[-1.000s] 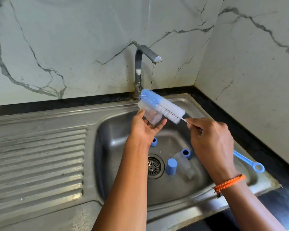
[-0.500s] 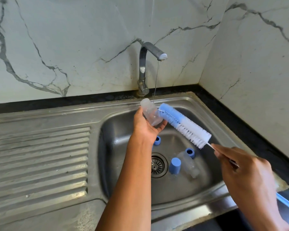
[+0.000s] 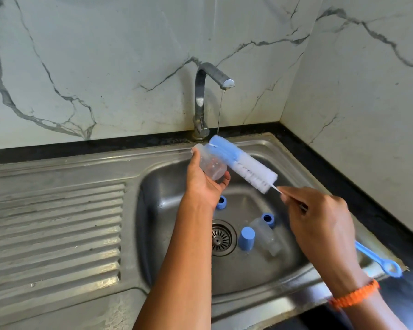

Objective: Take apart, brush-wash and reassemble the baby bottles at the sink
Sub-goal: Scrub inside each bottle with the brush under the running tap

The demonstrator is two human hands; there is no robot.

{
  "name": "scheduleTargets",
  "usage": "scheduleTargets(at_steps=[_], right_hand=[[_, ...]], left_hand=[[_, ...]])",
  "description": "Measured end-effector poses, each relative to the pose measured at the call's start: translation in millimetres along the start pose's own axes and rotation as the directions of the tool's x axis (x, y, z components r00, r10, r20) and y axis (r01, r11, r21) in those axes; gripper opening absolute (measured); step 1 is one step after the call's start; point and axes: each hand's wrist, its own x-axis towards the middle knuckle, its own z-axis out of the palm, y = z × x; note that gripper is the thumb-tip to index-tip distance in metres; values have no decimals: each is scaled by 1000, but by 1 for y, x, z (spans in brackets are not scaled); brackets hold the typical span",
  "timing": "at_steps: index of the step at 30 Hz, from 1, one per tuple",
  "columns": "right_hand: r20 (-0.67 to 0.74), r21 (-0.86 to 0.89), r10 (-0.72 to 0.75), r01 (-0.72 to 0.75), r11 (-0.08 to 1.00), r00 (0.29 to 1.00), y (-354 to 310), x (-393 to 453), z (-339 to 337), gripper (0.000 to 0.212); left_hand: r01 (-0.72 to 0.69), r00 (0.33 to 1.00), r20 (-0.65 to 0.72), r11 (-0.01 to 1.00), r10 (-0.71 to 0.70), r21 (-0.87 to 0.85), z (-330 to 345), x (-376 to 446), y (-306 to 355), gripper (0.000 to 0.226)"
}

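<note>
At the sink [image 3: 296,153], mid-wash: I've got my left hand [image 3: 205,184] curled round a clear bottle body [image 3: 210,166], held tilted over the basin just below the tap [image 3: 204,98], w/ a thin stream of water [image 3: 221,110] running down beside it. My right hand [image 3: 320,217] pinches the wire stem of the bottle brush [image 3: 243,166], fingers closed on it just behind the bristles; the blue handle w/ its ring end sticks out past my wrist toward the sink's front right corner. The bristle head lies along the outside of the bottle, touching it; can't tell from this angle whether the tip sits in the mouth or only against the wall.

Handling, as I judge it: the bottle looks like thin plastic, light, wet & likely slippery, so a wrap-round hold at mid-body is right. Squeezing hard would prob. flex it, not crack it. The brush is soft at the bristles but the wire stem will bend, so a hold close to the head gives control, less whip.

Still down in the basin: a second clear bottle [image 3: 266,235] on its side, a blue cap [image 3: 246,238] standing by the drain [image 3: 222,238], & two blue collar rings [image 3: 221,202] [image 3: 268,219], apart from each other. All small, light, apt to slide on wet steel; best pinched by the rim. Reassembly not yet begun.
</note>
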Motion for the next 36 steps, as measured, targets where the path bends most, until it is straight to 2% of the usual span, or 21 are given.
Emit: scheduleTargets(at_steps=[5,10,17,20,27,36], right_hand=[[-3,25,37,-37,999,999,27,-36,-29,24],[-47,10,18,-18,1000,999,4,-12,-13,23],[-6,67,-15,16,998,1000,-21,29,15,22],[-5,90,-14,15,996,1000,-5,12,4,21],[16,63,59,-60,996,998,34,-35,-25,25],[-85,52,16,-11,999,996,-6,18,8,19]], left_hand=[[3,1000,-13,1000,-3,23,1,4,1,65],[33,999,-5,992,-33,124,1,3,-4,69],[-29,1000,8,972,28,232,2,3,-2,62],[-66,998,21,973,63,222,1,3,-2,58],[-54,996,-61,982,66,182,-3,9,-1,58],[-54,998,53,968,42,245,-3,11,-3,48]])
